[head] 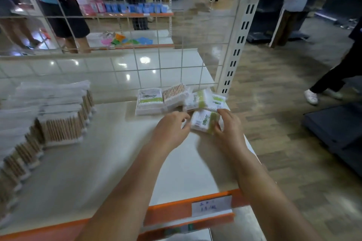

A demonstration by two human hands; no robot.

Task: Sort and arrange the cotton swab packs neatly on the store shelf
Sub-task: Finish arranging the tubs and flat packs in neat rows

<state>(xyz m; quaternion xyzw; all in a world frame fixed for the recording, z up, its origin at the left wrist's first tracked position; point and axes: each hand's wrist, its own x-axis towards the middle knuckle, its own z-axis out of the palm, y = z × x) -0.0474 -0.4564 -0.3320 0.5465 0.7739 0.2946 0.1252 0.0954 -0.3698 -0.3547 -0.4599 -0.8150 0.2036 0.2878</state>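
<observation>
A cotton swab pack (203,120) with a green label is held over the white shelf (117,162) near its right edge. My right hand (229,129) grips its right side with curled fingers. My left hand (169,131) touches the pack's left end with bent fingers. Behind it lie several loose packs: one flat pack (149,101), one on its side (175,93) showing wooden sticks, and two green-labelled packs (203,99) at the shelf's right corner. Rows of stacked swab packs (58,115) fill the shelf's left side.
A wire grid panel (117,45) backs the shelf, with a slotted white upright (237,45) at its right. The orange front rail carries a price tag (211,205). People stand beyond the grid and walk on the wooden floor (284,123) at right.
</observation>
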